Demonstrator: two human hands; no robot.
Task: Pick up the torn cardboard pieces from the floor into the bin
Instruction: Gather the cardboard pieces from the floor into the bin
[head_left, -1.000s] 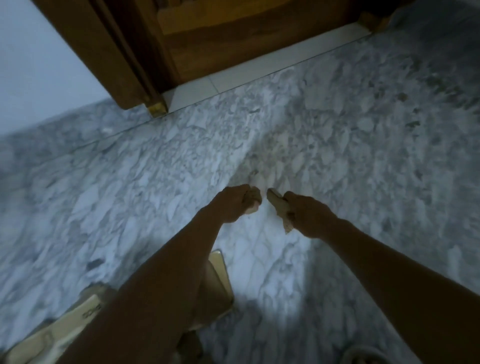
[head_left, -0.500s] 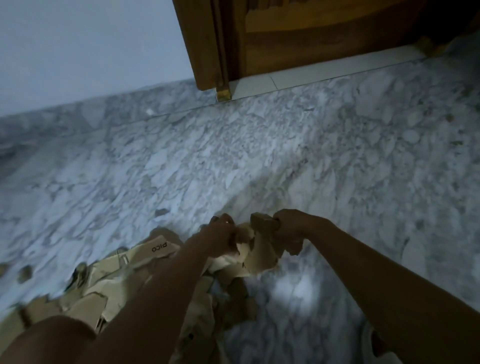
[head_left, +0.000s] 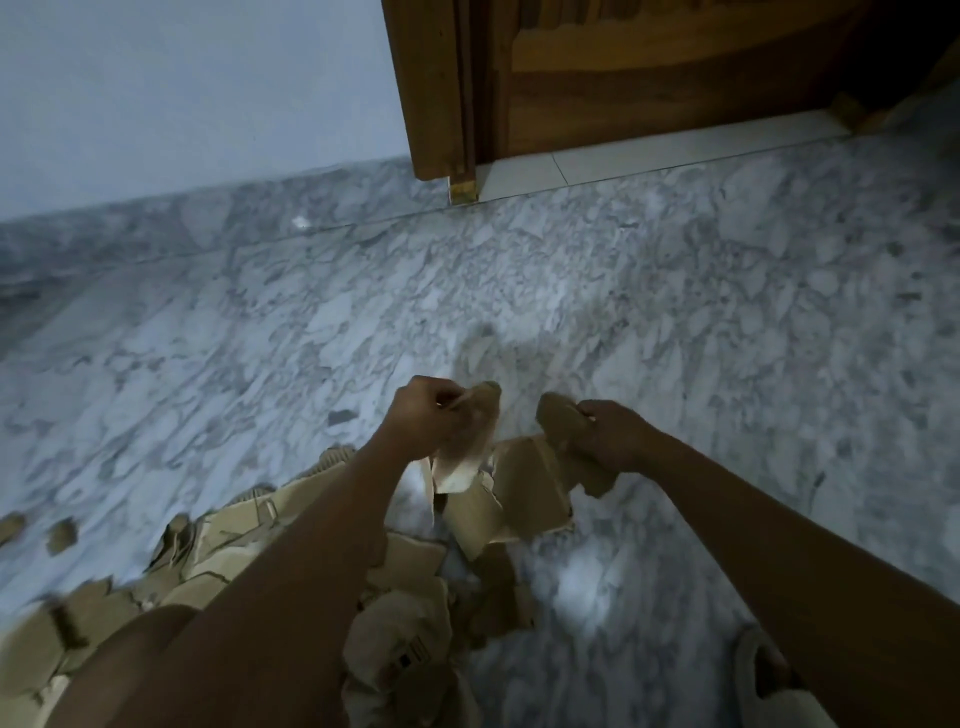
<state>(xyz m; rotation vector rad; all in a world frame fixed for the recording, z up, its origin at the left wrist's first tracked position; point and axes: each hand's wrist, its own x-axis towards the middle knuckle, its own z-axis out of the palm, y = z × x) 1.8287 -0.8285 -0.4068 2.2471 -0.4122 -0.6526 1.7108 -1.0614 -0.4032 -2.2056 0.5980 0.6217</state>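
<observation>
My left hand (head_left: 423, 415) is closed on a pale torn cardboard piece (head_left: 467, 441) that hangs below its fingers. My right hand (head_left: 608, 434) grips a darker brown cardboard piece (head_left: 563, 423), a short gap away from the left one. Under both hands a larger torn sheet (head_left: 514, 493) lies tilted on the floor. A heap of torn cardboard pieces (head_left: 228, 535) spreads under my left forearm toward the lower left. Two small scraps (head_left: 61, 535) lie apart at the far left. No bin is in view.
The floor is grey-white marble (head_left: 727, 338). A wooden door and frame (head_left: 597, 78) stand at the top right above a pale threshold, with a white wall (head_left: 182, 93) to the left. A sandalled foot (head_left: 763, 670) shows at the bottom right.
The view has swung right and down, bringing the cardboard heap into sight. My hands, close together half a second ago, have pulled apart, each holding its own piece.
</observation>
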